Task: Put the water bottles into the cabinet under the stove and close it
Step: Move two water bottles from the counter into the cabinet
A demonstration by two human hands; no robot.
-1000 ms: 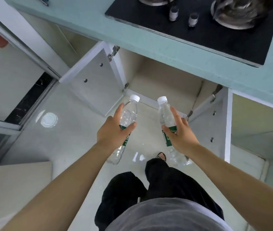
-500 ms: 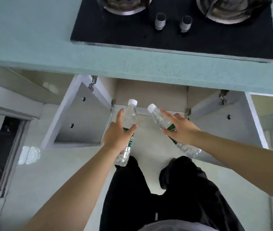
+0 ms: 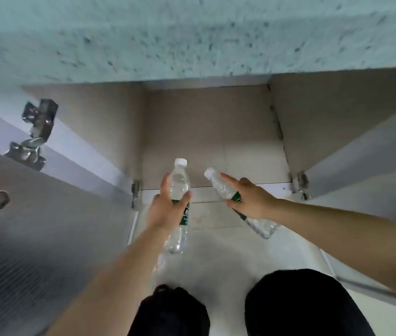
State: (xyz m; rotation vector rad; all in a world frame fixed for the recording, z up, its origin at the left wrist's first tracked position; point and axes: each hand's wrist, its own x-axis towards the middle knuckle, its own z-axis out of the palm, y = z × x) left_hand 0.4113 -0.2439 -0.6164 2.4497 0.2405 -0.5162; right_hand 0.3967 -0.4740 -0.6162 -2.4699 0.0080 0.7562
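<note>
Water bottle (image 3: 179, 183) upright in left hand (image 3: 165, 210) grip; second bottle (image 3: 220, 189) tilted in right hand (image 3: 252, 202) grip; cabinet (image 3: 204, 129) open.

Under the worktop (image 3: 192, 32), an open cabinet (image 3: 206, 122), with the left door (image 3: 46, 226) swung out on the left and the right door (image 3: 361, 166) on the right. Before the opening, above the floor (image 3: 228, 258), two water bottles side by side and apart: left bottle (image 3: 179, 187) in the left grip (image 3: 165, 212), cap toward the cabinet; right bottle (image 3: 221, 189) in the right grip (image 3: 252, 202), tilted, cap leaning toward the left one. Nearest, below both, left knee (image 3: 172, 311) and right knee (image 3: 296, 306).
</note>
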